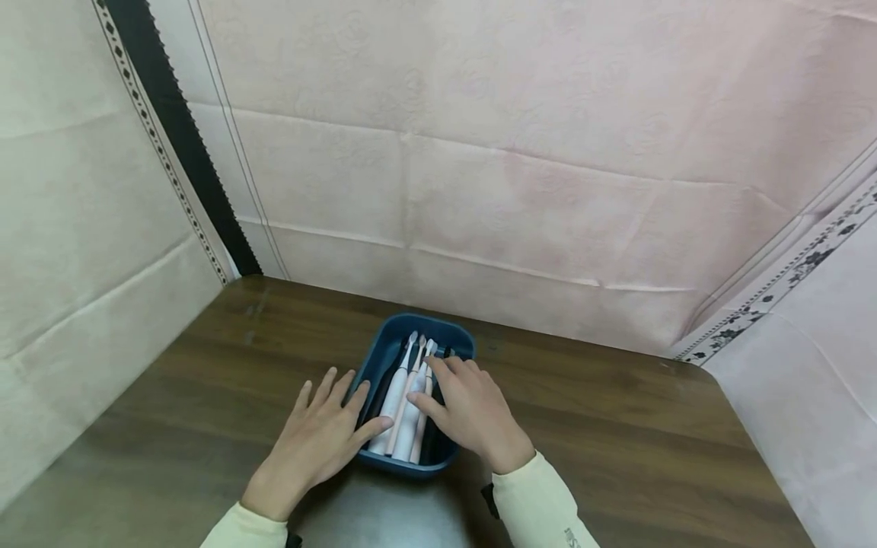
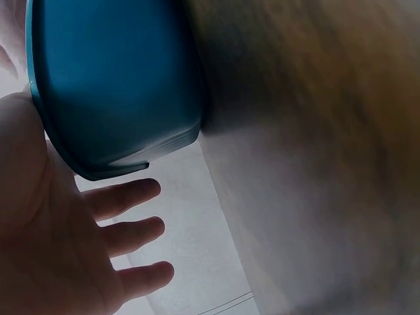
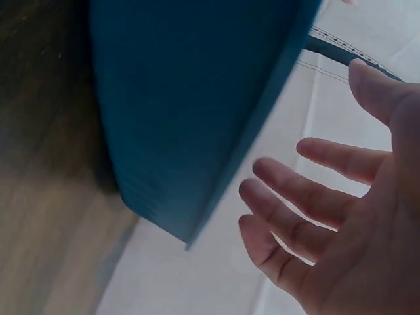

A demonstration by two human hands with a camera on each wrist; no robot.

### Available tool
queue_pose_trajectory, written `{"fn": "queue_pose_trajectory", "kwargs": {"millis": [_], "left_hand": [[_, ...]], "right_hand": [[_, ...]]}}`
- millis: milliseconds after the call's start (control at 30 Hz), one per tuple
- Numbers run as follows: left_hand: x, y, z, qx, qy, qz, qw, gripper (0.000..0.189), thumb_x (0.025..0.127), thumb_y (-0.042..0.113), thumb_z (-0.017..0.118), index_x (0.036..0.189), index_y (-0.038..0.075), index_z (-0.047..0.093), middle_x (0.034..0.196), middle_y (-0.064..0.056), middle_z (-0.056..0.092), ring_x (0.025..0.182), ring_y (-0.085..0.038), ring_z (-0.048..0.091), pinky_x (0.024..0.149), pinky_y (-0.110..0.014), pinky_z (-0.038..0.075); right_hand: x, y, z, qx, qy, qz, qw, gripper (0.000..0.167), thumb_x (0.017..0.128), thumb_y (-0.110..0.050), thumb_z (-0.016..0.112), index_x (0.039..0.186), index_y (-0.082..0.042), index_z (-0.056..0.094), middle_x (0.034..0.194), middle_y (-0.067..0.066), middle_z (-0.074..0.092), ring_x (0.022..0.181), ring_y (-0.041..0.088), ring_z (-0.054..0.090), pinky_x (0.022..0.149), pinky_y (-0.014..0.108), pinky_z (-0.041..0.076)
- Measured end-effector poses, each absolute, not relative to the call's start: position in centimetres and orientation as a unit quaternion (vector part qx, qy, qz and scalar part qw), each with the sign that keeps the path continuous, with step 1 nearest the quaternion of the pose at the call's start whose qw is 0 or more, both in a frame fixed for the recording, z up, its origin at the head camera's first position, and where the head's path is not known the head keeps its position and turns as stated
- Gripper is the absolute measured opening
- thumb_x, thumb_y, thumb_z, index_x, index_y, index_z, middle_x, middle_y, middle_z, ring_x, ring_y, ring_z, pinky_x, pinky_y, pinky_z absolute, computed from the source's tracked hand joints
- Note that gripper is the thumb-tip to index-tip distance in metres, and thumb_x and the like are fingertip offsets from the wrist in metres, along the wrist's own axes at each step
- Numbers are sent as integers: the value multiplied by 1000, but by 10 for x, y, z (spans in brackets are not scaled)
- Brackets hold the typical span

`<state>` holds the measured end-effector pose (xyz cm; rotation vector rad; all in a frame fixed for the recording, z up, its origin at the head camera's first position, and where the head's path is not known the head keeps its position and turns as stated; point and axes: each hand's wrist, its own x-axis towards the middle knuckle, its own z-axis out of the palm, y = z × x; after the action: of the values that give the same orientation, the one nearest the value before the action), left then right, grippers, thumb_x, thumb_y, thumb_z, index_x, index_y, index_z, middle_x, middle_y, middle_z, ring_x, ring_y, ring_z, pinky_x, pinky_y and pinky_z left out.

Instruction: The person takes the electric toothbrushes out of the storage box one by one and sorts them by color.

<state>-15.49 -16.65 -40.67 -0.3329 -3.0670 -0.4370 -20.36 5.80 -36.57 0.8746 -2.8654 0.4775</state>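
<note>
A dark blue plastic bin [image 1: 448,336] stands on the table, holding several slender brushes that look like electric toothbrushes. Two thick white toothbrushes [image 1: 393,403] lie lengthwise with their heads toward the far end; thinner pale pink ones lie beside them, and dark items sit along the sides. My left hand [image 1: 318,438] is at the bin's left rim, fingers spread, thumb reaching over the inside. In the left wrist view its palm is right at the rim of the bin [image 2: 118,72]. Over the bin's right side hovers my right hand [image 1: 476,407], fingers loosely bent, holding nothing.
The brown wood-grain table [image 1: 603,434] extends to both sides of the bin. Behind it hangs a pale cloth [image 1: 479,198], with more cloth at the left and right. The bin is close to the table's back edge.
</note>
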Motion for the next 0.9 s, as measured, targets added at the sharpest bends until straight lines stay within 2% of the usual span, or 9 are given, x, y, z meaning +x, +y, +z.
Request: {"fn": "queue_pose_trajectory", "kwargs": {"millis": [167, 500, 633, 800, 900], "left_hand": [[-155, -167, -406, -103, -984, -144, 12, 73, 104, 62, 40, 149, 5, 51, 158, -25, 36, 150, -47, 18, 115, -71, 13], [-156, -166, -406, -101, -985, -139, 13, 74, 103, 63, 41, 149, 5, 51, 158, -25, 35, 150, -46, 18, 116, -70, 14], [-156, -166, -406, -100, -985, -139, 9, 74, 103, 63, 41, 149, 6, 51, 159, -24, 34, 151, -46, 17, 116, -70, 13], [-156, -166, -405, -100, -985, -138, 5, 74, 103, 63, 40, 150, 6, 50, 160, -24, 33, 151, -45, 15, 117, -69, 13], [-156, -166, -405, -100, -986, -137, 5, 74, 103, 63, 40, 149, 6, 51, 160, -23, 33, 151, -44, 15, 117, -69, 13]], "right_hand": [[-215, 51, -369, 289, -937, 197, 7, 54, 100, -41, 65, 139, -4, 60, 128, 16, 67, 108, 27, 67, 90, 46, 57], [-231, 39, -376, 270, -948, 166, -2, 48, 99, -34, 68, 135, -3, 63, 117, 13, 71, 90, 23, 64, 83, 44, 59], [-235, 36, -380, 265, -951, 158, -10, 48, 98, -35, 69, 135, -4, 64, 116, 13, 71, 88, 24, 61, 83, 45, 58], [-240, 34, -385, 268, -950, 162, -15, 46, 97, -33, 70, 132, -3, 66, 101, 10, 72, 77, 22, 55, 68, 36, 53], [-242, 33, -388, 269, -949, 165, -19, 44, 97, -32, 71, 131, -4, 67, 96, 8, 71, 76, 22, 53, 64, 33, 49]]}}
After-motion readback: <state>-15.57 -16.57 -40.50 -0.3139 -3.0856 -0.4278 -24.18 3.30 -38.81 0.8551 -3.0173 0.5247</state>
